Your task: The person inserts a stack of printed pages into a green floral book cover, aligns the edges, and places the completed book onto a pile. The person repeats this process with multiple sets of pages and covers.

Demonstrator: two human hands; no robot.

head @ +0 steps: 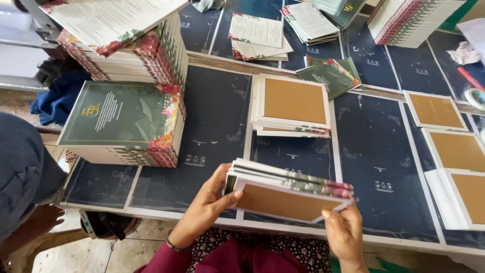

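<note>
At table edge (303,230): both hands grip card stack (288,194).

The stack of cards (290,189) held between the left hand (204,210) and right hand (346,232) looks like stiff paperboard, its brown face matt and raw, its edges printed with flowers. The tabletop (384,167) is covered in dark blue printed sheets, perhaps faintly glossy. The green-covered pile (121,121) at its left edge has a smooth, satin paper face.

Brown-backed cards (288,194), apparently floral-edged; dark green floral stack (124,124).
</note>
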